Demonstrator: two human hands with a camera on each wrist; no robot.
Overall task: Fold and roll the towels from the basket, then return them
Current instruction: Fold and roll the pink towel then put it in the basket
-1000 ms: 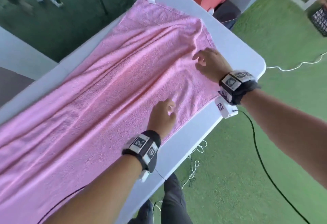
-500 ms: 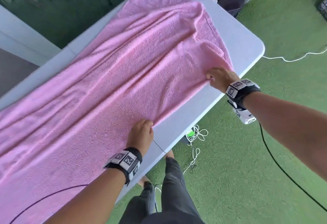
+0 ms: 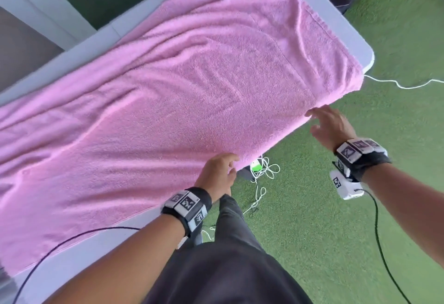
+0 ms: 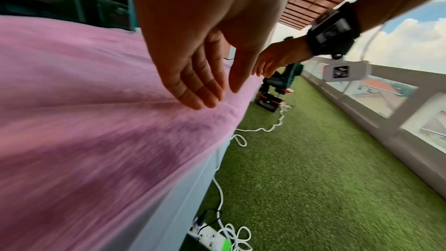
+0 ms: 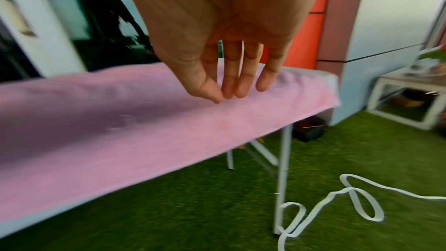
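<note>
Pink towel (image 3: 182,92) spread flat along the white counter (image 3: 331,15), covering most of its top; the near long edge overhangs the counter's front edge, and the surface shows shallow wrinkles. Left hand (image 3: 217,174) at the towel's near edge, fingers (image 4: 193,87) straight and together, thumb apart from them; grip wide and holding nothing, fingertips just over the cloth, contact not certain. Right hand (image 3: 329,123) further along the same edge toward the counter's end, fingers (image 5: 241,81) extended downward, thumb tip beside the index tip; grip narrow and empty, fingertips at the towel's edge, contact likewise not certain. Both wrists carry black bands with printed markers. Below the counter, on green turf (image 3: 312,231): a white cable (image 3: 262,171) in loose loops, a power strip (image 4: 210,238) and the counter's white legs (image 5: 281,169).
</note>
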